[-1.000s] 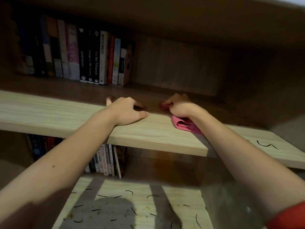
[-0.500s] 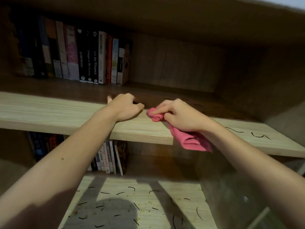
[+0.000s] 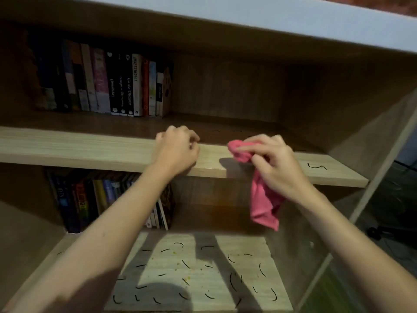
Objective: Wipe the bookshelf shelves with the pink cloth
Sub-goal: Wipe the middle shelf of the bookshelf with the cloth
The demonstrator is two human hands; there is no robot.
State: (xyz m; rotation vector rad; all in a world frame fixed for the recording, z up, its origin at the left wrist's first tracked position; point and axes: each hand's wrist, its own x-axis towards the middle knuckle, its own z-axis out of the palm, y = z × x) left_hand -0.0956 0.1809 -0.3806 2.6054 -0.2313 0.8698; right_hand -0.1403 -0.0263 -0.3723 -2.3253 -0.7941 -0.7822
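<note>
My right hand grips the pink cloth in front of the middle shelf. The cloth's bunched top sticks out past my fingers and the rest hangs down below the shelf edge. My left hand rests on the front edge of that light wooden shelf, fingers curled over it, holding nothing else. Black squiggle marks show on the shelf at the far right. The lower shelf carries several black marks and small crumbs.
A row of upright books fills the left half of the middle shelf. More books stand under it at left. The bookcase's right side panel rises close to my right hand. The upper board overhangs above.
My right hand has pulled the cloth back off the shelf surface toward me and lifted it slightly, so more cloth hangs free. The left hand has stayed on the shelf edge.
</note>
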